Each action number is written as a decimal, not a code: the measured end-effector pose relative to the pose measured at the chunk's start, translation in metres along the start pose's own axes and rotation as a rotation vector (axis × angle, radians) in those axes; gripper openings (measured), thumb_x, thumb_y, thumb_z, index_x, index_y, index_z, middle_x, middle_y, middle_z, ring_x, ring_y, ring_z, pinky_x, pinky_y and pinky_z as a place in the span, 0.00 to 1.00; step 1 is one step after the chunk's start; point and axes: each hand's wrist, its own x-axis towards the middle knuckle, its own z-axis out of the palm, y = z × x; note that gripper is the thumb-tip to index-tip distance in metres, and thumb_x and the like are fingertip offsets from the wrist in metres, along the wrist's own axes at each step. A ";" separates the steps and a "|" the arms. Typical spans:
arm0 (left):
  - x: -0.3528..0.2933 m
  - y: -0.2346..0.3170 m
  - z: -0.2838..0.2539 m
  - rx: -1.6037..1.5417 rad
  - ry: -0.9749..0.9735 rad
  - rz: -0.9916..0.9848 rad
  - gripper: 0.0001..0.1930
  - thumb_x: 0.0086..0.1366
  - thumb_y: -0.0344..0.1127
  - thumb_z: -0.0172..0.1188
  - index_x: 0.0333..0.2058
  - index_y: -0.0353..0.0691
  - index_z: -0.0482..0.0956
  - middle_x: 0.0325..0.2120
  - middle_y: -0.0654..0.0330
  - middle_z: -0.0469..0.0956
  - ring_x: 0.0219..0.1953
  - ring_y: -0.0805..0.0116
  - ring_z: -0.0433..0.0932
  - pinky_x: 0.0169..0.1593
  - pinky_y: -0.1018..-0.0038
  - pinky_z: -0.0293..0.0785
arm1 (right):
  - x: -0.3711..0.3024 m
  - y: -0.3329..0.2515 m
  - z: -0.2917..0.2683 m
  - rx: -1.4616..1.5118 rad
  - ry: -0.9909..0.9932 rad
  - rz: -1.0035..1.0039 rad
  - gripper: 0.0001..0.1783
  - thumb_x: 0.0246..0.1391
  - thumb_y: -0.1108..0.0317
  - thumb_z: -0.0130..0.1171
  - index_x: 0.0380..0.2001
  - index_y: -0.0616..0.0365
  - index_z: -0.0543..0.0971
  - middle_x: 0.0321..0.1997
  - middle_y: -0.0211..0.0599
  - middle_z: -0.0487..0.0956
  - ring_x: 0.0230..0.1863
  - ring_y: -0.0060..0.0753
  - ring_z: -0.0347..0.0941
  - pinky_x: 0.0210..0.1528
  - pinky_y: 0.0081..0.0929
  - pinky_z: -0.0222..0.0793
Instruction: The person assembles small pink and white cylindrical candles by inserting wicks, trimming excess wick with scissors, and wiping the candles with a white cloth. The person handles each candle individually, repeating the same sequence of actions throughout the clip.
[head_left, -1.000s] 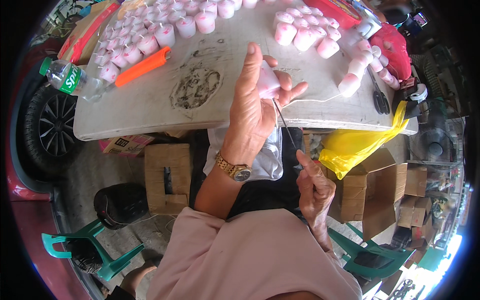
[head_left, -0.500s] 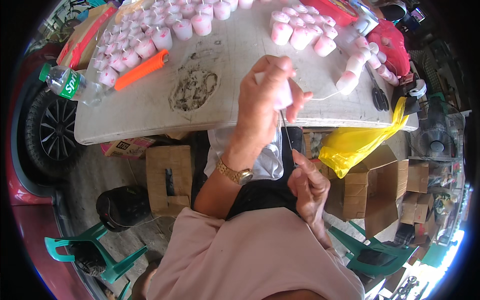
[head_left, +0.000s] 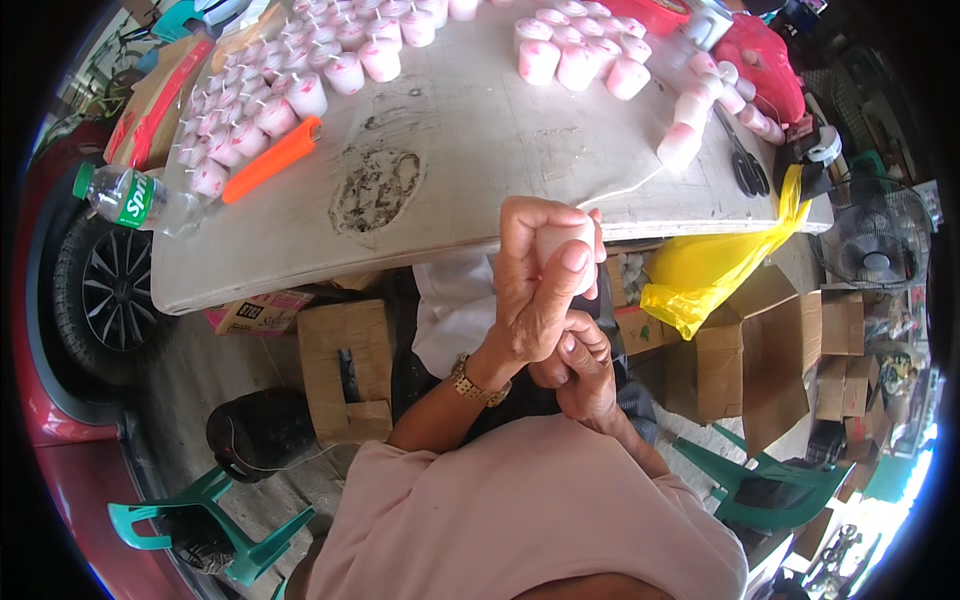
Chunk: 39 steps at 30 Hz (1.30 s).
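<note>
My left hand (head_left: pixel 535 285) is raised at the table's near edge, closed round a small white candle (head_left: pixel 562 238). A thin white cord (head_left: pixel 628 188) runs from beside this candle to a line of pale pink and white candles (head_left: pixel 680 145) on the right of the table. Just below, my right hand (head_left: pixel 585 375) is closed, fingertips pressed together close to my left palm. What it grips is hidden. Many pink-spotted white candles with wicks (head_left: pixel 270 115) stand at the far left, and another group (head_left: pixel 578 62) stands at the back middle.
On the white table (head_left: pixel 470 150) lie an orange-handled cutter (head_left: pixel 270 160), black-handled scissors (head_left: pixel 748 172) and a clear bottle (head_left: pixel 140 198). A yellow plastic bag (head_left: pixel 715 270) hangs off the right edge above open cardboard boxes (head_left: pixel 745 360). Green chairs (head_left: pixel 215 525) stand either side of me.
My left hand has come down and nearer with the candle, and my right hand now meets it from below. The thin metal rod that showed between them is out of sight.
</note>
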 end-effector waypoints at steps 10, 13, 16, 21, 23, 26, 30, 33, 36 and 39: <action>-0.007 -0.007 0.001 -0.008 0.046 -0.052 0.14 0.72 0.44 0.50 0.47 0.43 0.61 0.27 0.58 0.72 0.20 0.76 0.69 0.61 0.56 0.58 | -0.001 0.002 0.003 0.021 0.026 -0.030 0.12 0.66 0.67 0.51 0.50 0.57 0.74 0.17 0.26 0.63 0.18 0.18 0.52 0.21 0.21 0.48; -0.009 -0.010 0.001 -0.054 0.057 -0.029 0.13 0.71 0.40 0.51 0.48 0.42 0.62 0.28 0.57 0.72 0.22 0.78 0.68 0.36 0.74 0.69 | -0.002 0.004 0.002 0.043 0.030 -0.031 0.12 0.66 0.68 0.51 0.50 0.57 0.74 0.18 0.25 0.63 0.18 0.18 0.52 0.21 0.21 0.48; -0.009 -0.011 0.002 -0.029 0.068 -0.031 0.14 0.71 0.41 0.51 0.48 0.42 0.62 0.28 0.57 0.72 0.22 0.78 0.68 0.33 0.76 0.69 | -0.002 0.005 0.000 0.040 0.029 -0.035 0.11 0.66 0.68 0.52 0.50 0.57 0.74 0.18 0.25 0.63 0.18 0.18 0.52 0.22 0.21 0.48; -0.012 -0.010 0.006 0.067 0.109 -0.087 0.19 0.71 0.50 0.49 0.47 0.42 0.60 0.23 0.58 0.71 0.17 0.75 0.68 0.70 0.52 0.51 | -0.002 0.008 -0.002 0.023 0.065 -0.050 0.11 0.66 0.68 0.52 0.49 0.56 0.75 0.18 0.24 0.65 0.19 0.18 0.54 0.22 0.21 0.49; -0.012 -0.010 0.007 0.065 0.125 -0.110 0.20 0.71 0.52 0.49 0.47 0.42 0.60 0.23 0.58 0.71 0.16 0.74 0.68 0.70 0.52 0.51 | -0.003 0.009 -0.002 0.027 0.078 -0.051 0.11 0.65 0.68 0.53 0.49 0.56 0.75 0.19 0.24 0.66 0.19 0.18 0.54 0.22 0.21 0.49; -0.012 -0.011 0.009 0.067 0.142 -0.122 0.22 0.70 0.53 0.50 0.47 0.41 0.60 0.23 0.57 0.71 0.15 0.74 0.68 0.70 0.54 0.52 | -0.003 0.010 -0.002 0.022 0.100 -0.058 0.11 0.65 0.69 0.53 0.49 0.56 0.75 0.19 0.25 0.66 0.19 0.18 0.54 0.21 0.20 0.48; -0.013 -0.012 0.008 0.068 0.170 -0.152 0.23 0.69 0.55 0.51 0.48 0.41 0.60 0.22 0.57 0.71 0.15 0.73 0.68 0.69 0.56 0.53 | -0.002 0.011 -0.002 0.000 0.108 -0.055 0.11 0.65 0.68 0.53 0.49 0.56 0.76 0.19 0.25 0.67 0.18 0.17 0.53 0.20 0.20 0.47; -0.015 -0.011 0.008 0.043 0.191 -0.183 0.24 0.69 0.56 0.51 0.48 0.41 0.61 0.22 0.57 0.71 0.15 0.73 0.68 0.66 0.59 0.60 | -0.002 0.011 -0.002 -0.004 0.107 -0.045 0.11 0.65 0.68 0.53 0.49 0.56 0.75 0.19 0.25 0.67 0.18 0.17 0.53 0.20 0.20 0.47; -0.017 -0.010 0.007 0.064 0.185 -0.165 0.24 0.69 0.56 0.51 0.48 0.41 0.61 0.23 0.56 0.72 0.15 0.72 0.68 0.59 0.64 0.69 | -0.002 0.011 -0.002 -0.019 0.101 -0.048 0.11 0.65 0.68 0.53 0.49 0.57 0.75 0.19 0.26 0.67 0.18 0.17 0.53 0.20 0.20 0.47; -0.019 -0.009 0.006 0.008 0.190 -0.175 0.23 0.69 0.54 0.51 0.50 0.41 0.61 0.25 0.57 0.72 0.17 0.73 0.69 0.43 0.71 0.72 | -0.002 0.011 -0.001 -0.030 0.093 -0.046 0.11 0.65 0.68 0.53 0.49 0.57 0.75 0.19 0.26 0.67 0.18 0.17 0.53 0.20 0.20 0.47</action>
